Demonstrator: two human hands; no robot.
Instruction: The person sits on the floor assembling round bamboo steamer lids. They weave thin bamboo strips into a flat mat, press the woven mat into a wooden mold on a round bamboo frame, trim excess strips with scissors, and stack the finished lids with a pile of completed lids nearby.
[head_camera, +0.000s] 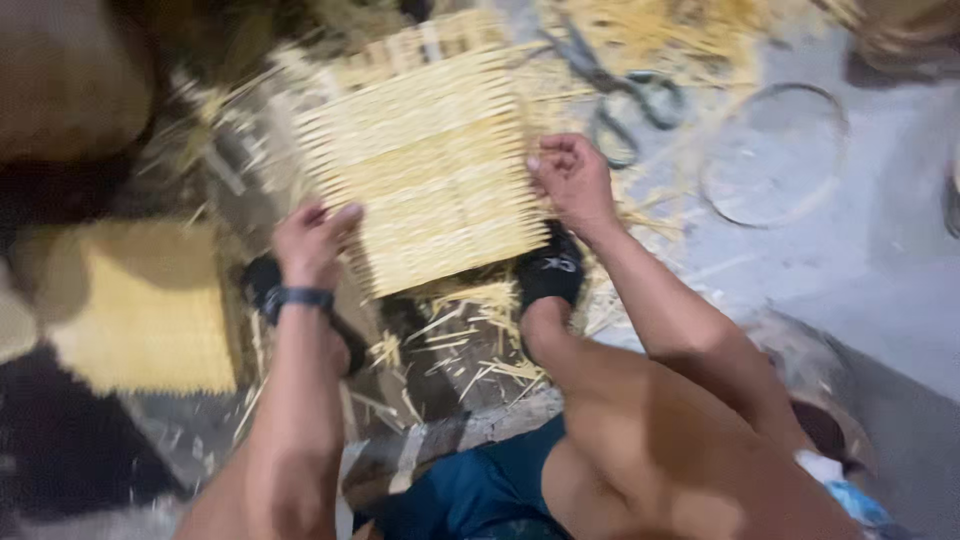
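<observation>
Two hands pinch the woven bamboo mat (425, 165): left hand (310, 240) at its lower-left edge, right hand (572, 180) at the right; loose strips could slip out if tugged unevenly.

Around you: grey concrete floor (880, 250), strewn with pale straw offcuts (480, 350); scissors (620, 90) and a thin wire ring (775, 155) lying near; a second woven mat (140, 300) aside.

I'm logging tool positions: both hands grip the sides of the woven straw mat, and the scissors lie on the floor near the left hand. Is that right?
Not quite. The head view shows the scissors on the floor beyond the right hand, not the left hand. Both hands do grip the sides of the woven straw mat.
</observation>
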